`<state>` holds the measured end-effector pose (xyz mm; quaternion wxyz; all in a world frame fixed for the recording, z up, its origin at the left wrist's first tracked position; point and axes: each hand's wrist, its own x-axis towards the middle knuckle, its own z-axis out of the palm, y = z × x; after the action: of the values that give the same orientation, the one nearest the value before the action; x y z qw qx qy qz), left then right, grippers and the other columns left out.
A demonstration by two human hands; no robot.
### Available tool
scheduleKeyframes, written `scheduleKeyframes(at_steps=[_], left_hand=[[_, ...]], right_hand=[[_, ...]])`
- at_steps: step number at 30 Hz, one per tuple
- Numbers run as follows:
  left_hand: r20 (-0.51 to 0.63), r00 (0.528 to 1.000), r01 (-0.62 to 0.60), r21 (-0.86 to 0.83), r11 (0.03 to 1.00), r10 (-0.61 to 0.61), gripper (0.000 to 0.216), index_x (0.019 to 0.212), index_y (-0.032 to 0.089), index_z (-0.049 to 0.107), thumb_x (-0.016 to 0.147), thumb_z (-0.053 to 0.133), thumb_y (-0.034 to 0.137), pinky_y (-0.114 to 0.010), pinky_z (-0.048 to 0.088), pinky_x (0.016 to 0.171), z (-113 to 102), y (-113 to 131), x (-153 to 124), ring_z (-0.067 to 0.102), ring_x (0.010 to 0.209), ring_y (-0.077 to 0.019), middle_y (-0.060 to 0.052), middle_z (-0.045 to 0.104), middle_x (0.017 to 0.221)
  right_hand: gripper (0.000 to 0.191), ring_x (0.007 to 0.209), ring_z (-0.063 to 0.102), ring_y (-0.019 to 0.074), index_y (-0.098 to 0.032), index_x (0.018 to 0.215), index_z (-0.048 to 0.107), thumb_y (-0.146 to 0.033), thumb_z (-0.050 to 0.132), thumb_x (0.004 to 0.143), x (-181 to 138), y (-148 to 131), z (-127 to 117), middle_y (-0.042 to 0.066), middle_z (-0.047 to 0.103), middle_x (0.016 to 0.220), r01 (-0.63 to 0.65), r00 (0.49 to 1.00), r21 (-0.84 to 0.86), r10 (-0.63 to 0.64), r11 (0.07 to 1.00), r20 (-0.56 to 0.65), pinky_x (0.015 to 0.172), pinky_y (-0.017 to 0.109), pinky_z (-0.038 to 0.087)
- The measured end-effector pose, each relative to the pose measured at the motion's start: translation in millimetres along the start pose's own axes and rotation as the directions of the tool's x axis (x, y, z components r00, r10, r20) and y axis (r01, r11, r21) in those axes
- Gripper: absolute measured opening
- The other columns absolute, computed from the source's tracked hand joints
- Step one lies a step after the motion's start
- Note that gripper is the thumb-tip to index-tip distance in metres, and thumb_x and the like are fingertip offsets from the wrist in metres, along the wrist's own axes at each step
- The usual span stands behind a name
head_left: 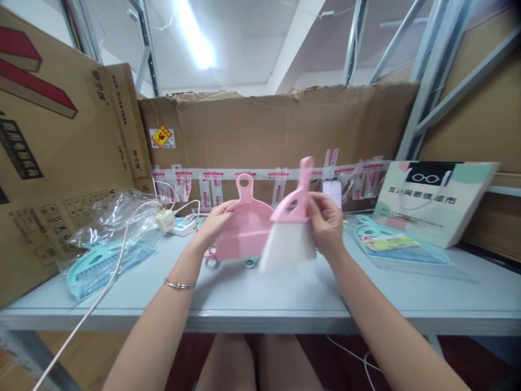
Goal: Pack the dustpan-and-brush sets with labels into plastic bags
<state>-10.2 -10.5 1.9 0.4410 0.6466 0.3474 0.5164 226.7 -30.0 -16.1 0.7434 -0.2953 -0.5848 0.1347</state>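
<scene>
My left hand (215, 221) grips the left edge of a pink dustpan (244, 236), held up over the table with its ringed handle pointing up. To its right, a small hand brush (290, 239) with a pink handle and white bristles is in my right hand (326, 218), bristles down and slightly blurred. The brush overlaps the dustpan's right side from this viewpoint; whether they touch I cannot tell. Behind and below the dustpan, parts of pink and teal ringed handles (251, 263) peek out on the table, mostly hidden.
A teal dustpan set in clear plastic (109, 263) lies left, another teal set (401, 244) right. A paper bag (435, 201), a phone (332, 191), and a charger with cables (166, 220) stand around the grey table (268, 298). Cardboard (260, 130) walls the back.
</scene>
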Motion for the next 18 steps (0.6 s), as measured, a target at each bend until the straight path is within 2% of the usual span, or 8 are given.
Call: scheduleKeyframes(at_steps=[3, 5, 7, 11, 14, 18], left_hand=[[0.077, 0.996, 0.046, -0.016, 0.999, -0.045, 0.035, 0.103, 0.021, 0.069, 0.068, 0.062, 0.020, -0.022, 0.043, 0.069, 11.6, -1.5, -1.7, 0.061, 0.085, -0.0158, -0.002, 0.070, 0.098], [0.088, 0.995, 0.057, -0.022, 0.998, -0.055, 0.034, 0.102, 0.020, 0.070, 0.069, 0.065, 0.025, -0.023, 0.044, 0.070, 16.9, -2.7, -1.6, 0.061, 0.084, -0.0163, -0.003, 0.070, 0.095], [0.060, 0.997, 0.042, -0.026, 0.999, -0.041, 0.033, 0.101, 0.019, 0.070, 0.071, 0.067, 0.033, -0.025, 0.044, 0.074, 20.1, -4.0, -1.4, 0.061, 0.087, -0.0177, -0.004, 0.070, 0.098], [0.040, 0.999, -0.024, 0.033, 0.999, 0.023, 0.037, 0.096, 0.018, 0.070, 0.076, 0.063, 0.048, -0.028, 0.043, 0.085, 22.9, -6.7, -1.7, 0.059, 0.097, -0.0197, -0.006, 0.069, 0.103], [0.098, 0.994, -0.061, 0.087, 0.994, 0.052, 0.040, 0.092, 0.015, 0.070, 0.076, 0.063, 0.051, -0.030, 0.042, 0.085, 24.1, -9.0, -1.9, 0.060, 0.094, -0.0198, -0.007, 0.069, 0.095], [0.123, 0.990, -0.077, 0.093, 0.993, 0.066, 0.044, 0.099, 0.015, 0.068, 0.074, 0.065, 0.051, -0.029, 0.043, 0.081, 24.4, -11.7, -1.4, 0.059, 0.089, -0.0187, -0.007, 0.069, 0.095]], right_hand=[[0.020, 0.080, 0.062, 0.0194, -0.022, 0.093, 0.061, -0.040, 0.055, 0.084, -19.9, -8.7, 24.5, 0.004, 0.067, 0.088, -0.005, 0.971, -0.090, 0.026, 0.996, 0.236, 0.072, 0.031, 0.048], [0.020, 0.087, 0.062, 0.0207, -0.022, 0.096, 0.061, -0.036, 0.051, 0.086, -28.7, -7.8, 35.4, 0.006, 0.068, 0.094, 0.038, 0.952, -0.147, 0.009, 0.988, 0.305, 0.078, 0.033, 0.048], [0.019, 0.088, 0.061, 0.0215, -0.023, 0.097, 0.061, -0.034, 0.048, 0.087, -33.1, -4.4, 39.6, 0.006, 0.068, 0.096, 0.099, 0.954, -0.236, -0.026, 0.967, 0.297, 0.080, 0.034, 0.047], [0.018, 0.079, 0.055, 0.0220, -0.021, 0.094, 0.061, -0.031, 0.047, 0.088, -33.2, 1.1, 36.3, 0.007, 0.066, 0.086, 0.165, 0.977, -0.402, -0.094, 0.901, 0.190, 0.074, 0.036, 0.044], [0.018, 0.077, 0.052, 0.0220, -0.021, 0.092, 0.060, -0.030, 0.045, 0.089, -31.6, 3.1, 34.4, 0.007, 0.065, 0.083, 0.188, 0.977, -0.441, -0.122, 0.877, 0.173, 0.074, 0.037, 0.042], [0.015, 0.079, 0.050, 0.0217, -0.021, 0.092, 0.058, -0.027, 0.044, 0.090, -33.6, 7.1, 35.9, 0.007, 0.063, 0.086, 0.262, 0.959, -0.450, -0.180, 0.853, 0.217, 0.075, 0.037, 0.040]])
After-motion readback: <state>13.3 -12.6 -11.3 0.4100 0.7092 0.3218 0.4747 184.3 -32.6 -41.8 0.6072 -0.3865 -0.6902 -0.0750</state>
